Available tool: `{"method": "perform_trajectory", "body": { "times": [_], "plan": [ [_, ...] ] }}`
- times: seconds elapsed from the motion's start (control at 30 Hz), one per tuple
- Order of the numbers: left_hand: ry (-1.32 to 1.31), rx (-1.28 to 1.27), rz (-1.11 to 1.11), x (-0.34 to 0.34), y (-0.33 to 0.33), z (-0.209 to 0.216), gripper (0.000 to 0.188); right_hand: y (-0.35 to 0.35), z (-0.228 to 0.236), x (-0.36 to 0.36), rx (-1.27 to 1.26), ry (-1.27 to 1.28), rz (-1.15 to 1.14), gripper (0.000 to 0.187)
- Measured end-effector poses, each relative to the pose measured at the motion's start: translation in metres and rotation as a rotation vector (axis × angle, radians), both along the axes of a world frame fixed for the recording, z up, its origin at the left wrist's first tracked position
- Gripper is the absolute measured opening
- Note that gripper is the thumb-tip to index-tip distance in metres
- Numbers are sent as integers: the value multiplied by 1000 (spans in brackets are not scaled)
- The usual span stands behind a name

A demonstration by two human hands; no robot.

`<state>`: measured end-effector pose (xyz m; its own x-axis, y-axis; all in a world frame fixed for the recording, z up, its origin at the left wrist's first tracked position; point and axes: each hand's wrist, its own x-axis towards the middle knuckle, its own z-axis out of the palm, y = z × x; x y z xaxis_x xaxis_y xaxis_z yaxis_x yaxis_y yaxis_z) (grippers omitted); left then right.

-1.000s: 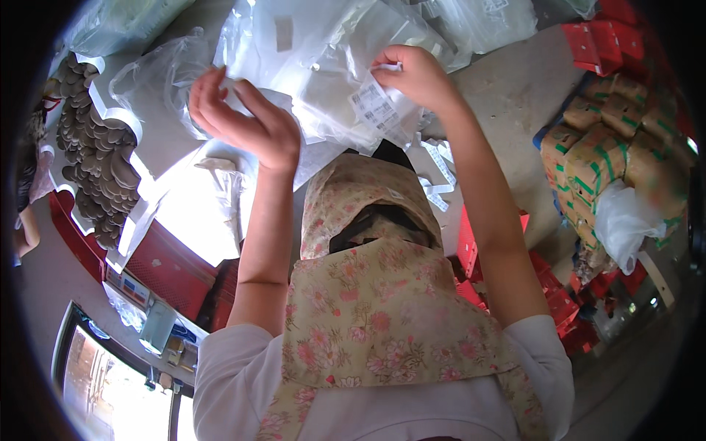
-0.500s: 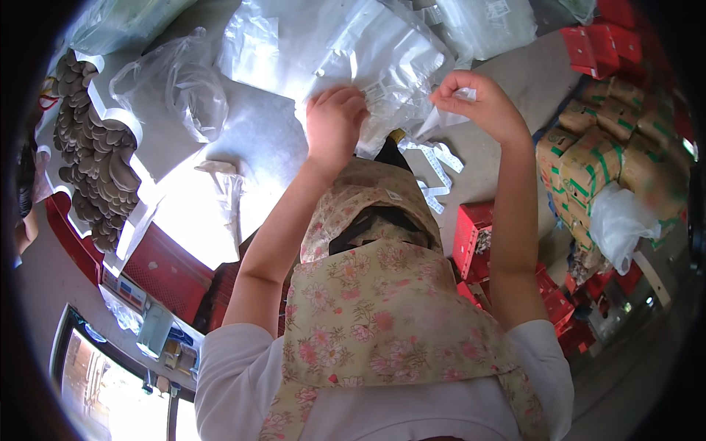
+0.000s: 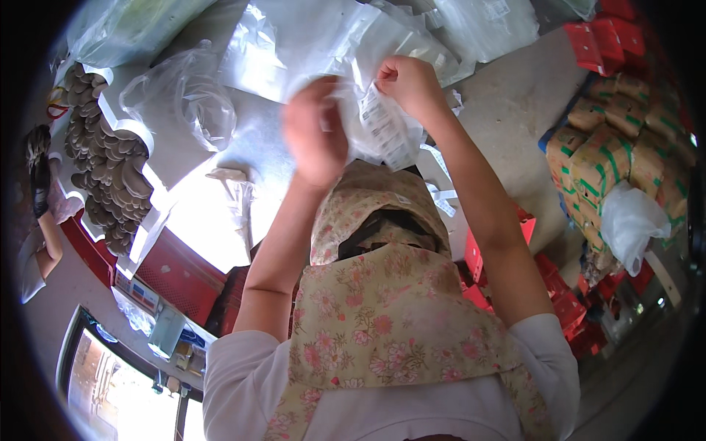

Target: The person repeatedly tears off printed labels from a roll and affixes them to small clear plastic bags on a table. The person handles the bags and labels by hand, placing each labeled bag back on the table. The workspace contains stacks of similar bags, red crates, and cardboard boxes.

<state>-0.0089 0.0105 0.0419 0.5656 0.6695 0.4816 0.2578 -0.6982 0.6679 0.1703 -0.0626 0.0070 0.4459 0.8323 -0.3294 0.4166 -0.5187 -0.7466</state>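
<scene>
Plastic bag [image 3: 391,132] at one o'clock is being pinched in my right hand [image 3: 410,86], seemingly to steady it, my left hand [image 3: 316,136] blurred, its grip unclear.

From my remote feed, the window [image 3: 121,389] at lower left burns out to white. Glare also wipes detail from the work surface [image 3: 206,228] left of centre (I can make out no texture there), and highlights flare on the plastic bags [image 3: 254,62] at upper centre. I get a heavily blurred left hand [image 3: 316,136], while the right hand [image 3: 412,87] reads crisper. Lower right looks dim to me, and straight edges bend toward a black rim.
</scene>
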Motion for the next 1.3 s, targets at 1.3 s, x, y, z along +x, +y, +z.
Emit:
{"method": "perform_trajectory", "body": {
  "times": [1.3],
  "plan": [
    [362,-195,-267,0,-22,-41,26,-60,39,34,5,202,39,10]
  ]
}}
